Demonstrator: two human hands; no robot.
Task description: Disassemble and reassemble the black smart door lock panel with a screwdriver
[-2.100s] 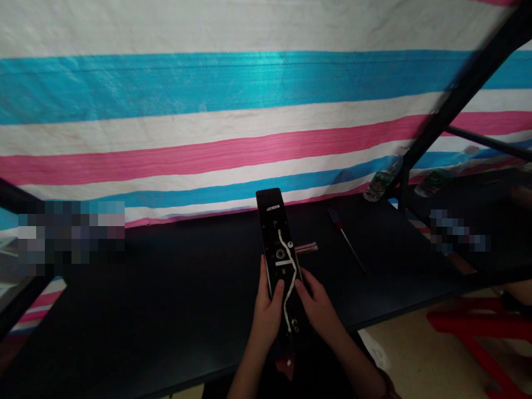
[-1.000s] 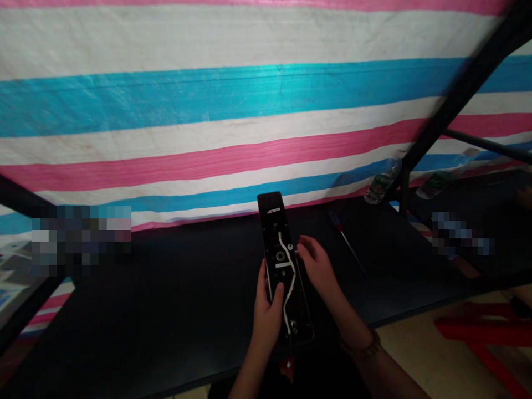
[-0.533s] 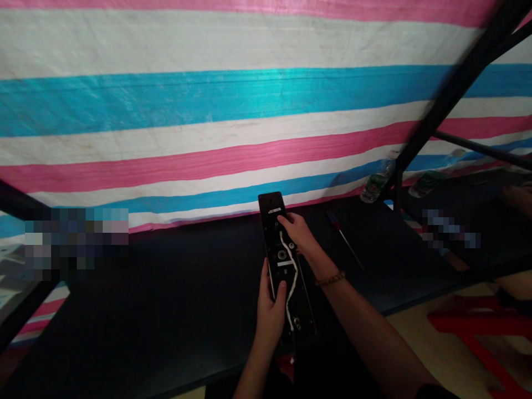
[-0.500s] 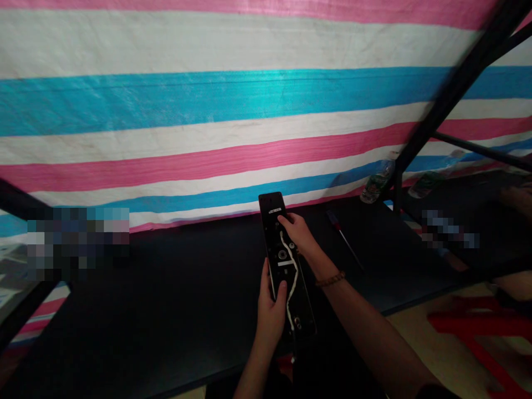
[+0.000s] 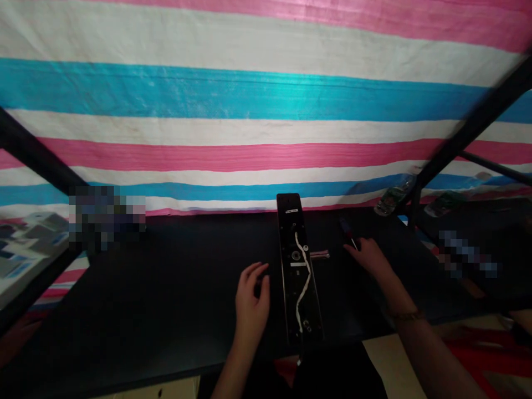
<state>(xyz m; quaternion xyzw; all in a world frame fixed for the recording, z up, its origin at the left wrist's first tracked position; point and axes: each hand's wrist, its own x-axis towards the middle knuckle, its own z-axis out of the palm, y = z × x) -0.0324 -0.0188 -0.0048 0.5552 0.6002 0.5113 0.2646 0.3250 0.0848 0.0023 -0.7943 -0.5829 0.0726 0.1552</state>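
Panel [image 5: 295, 282] by tabletop [image 5: 178, 310] edge | left hand [image 5: 251, 299] apart | right hand [image 5: 369, 257] at screwdriver [image 5: 345, 225]

**A makeshift workshop**

This looks like an improvised assembly or repair workshop. Striped plastic sheeting [image 5: 249, 94] serves as the back wall, and slanting black metal posts [image 5: 461, 137] frame a plain dark bench [image 5: 178, 293]. On it lie a screwdriver [image 5: 345, 226] and a long black panel [image 5: 292, 293] with a white cable [image 5: 308, 271] exposed — bench-work signs. Another dark worktop [image 5: 501, 227] adjoins on the right — so stations stand side by side.
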